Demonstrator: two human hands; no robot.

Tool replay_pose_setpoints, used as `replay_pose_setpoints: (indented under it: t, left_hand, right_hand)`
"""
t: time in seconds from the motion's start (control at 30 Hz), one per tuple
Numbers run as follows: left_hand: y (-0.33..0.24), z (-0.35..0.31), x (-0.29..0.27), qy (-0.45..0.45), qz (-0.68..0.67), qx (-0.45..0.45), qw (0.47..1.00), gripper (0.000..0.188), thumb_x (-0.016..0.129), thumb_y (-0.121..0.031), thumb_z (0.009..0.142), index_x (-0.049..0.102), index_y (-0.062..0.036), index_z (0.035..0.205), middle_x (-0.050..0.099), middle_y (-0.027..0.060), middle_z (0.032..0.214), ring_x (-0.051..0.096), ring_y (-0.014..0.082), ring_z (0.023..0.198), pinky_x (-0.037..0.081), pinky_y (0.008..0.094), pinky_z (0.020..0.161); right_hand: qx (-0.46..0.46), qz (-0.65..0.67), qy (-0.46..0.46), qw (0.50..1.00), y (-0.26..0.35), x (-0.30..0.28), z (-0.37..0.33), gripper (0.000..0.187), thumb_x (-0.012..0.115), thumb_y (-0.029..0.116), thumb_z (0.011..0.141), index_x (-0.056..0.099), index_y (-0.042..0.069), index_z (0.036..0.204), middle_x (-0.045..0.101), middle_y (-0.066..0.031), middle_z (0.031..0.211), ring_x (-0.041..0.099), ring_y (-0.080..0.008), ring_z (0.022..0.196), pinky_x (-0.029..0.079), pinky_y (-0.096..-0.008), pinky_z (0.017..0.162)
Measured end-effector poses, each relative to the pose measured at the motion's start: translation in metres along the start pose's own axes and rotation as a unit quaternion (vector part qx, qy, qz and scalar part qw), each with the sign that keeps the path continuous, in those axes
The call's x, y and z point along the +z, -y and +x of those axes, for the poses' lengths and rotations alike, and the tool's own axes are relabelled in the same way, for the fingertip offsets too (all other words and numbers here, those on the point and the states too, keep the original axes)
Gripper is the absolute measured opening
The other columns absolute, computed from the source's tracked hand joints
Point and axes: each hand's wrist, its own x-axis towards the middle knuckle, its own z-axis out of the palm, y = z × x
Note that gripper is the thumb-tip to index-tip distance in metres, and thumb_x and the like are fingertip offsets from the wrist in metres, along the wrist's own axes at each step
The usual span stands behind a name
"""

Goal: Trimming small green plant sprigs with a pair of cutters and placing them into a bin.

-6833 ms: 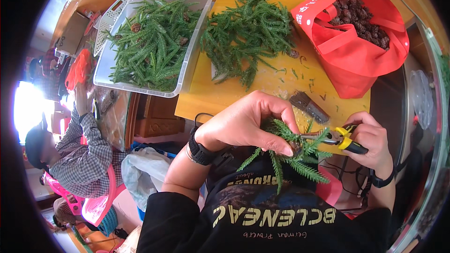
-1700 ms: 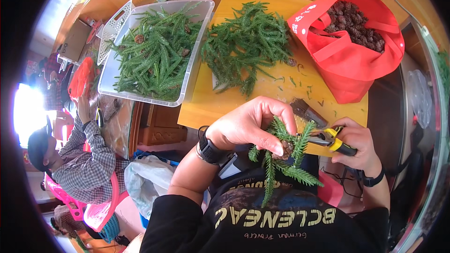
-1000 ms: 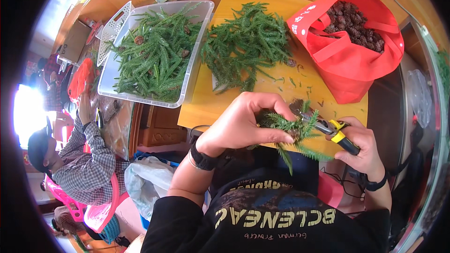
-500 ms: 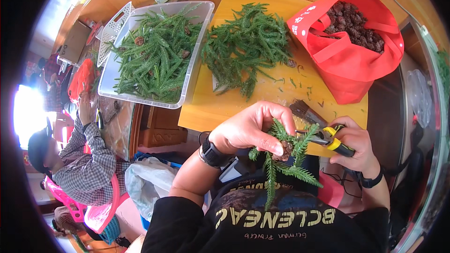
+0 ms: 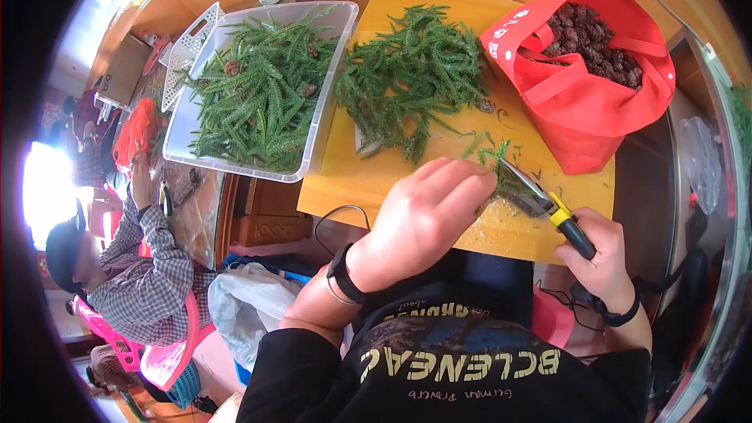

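Note:
My left hand (image 5: 431, 215) is closed, back of the hand up, over the table's near edge. Green needles of a pine sprig (image 5: 493, 154) stick out past its fingertips; the rest of the sprig and its cone are hidden by the hand. My right hand (image 5: 599, 254) is wrapped round the black and yellow handles of long-nose pliers (image 5: 562, 218). Their jaws point up and left, right beside the sprig's tip. Under the jaws lies a dark bundle of thin strips (image 5: 521, 197), partly covered.
A clear plastic bin (image 5: 235, 160) full of pine sprigs and several cones stands left. A heap of sprigs (image 5: 415, 70) lies on the yellow table (image 5: 352, 192). Right of it stands a red bag (image 5: 580, 125) with pine cones (image 5: 587, 39). Another person (image 5: 149, 282) sits far left.
Both hands have moved forward from my chest to over the table. The left hand has turned back-up, hiding the cone. The pliers' jaws now point up by the sprig's tip.

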Motion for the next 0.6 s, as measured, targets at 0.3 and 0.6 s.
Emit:
replay_pose_setpoints:
  t: [0.3,0.6]
  left_hand:
    - [0.019,-0.004,-0.010,0.133,-0.477,-0.250,0.832,0.032,0.083,-0.004,0.060,0.062,-0.0018,0.084,0.065,0.0067,0.089,0.061,0.0151,0.086,0.046,0.0272,0.079]
    - [0.031,-0.017,0.007,0.180,-0.687,-0.248,0.659,0.029,0.076,-0.002,0.070,0.057,-0.0006,0.092,0.065,0.0044,0.079,0.060,0.0075,0.066,0.046,0.0182,0.058]
  right_hand:
    - [-0.148,0.012,0.055,0.987,-0.010,-0.005,0.013,0.035,0.076,0.028,0.067,0.058,-0.001,0.071,0.061,-0.0133,0.082,0.055,-0.0388,0.094,0.045,-0.0425,0.079]
    - [-0.199,0.012,0.055,0.978,-0.009,-0.001,0.018,0.039,0.075,0.035,0.069,0.057,0.001,0.070,0.060,-0.0120,0.079,0.054,-0.0392,0.094,0.045,-0.0427,0.075]
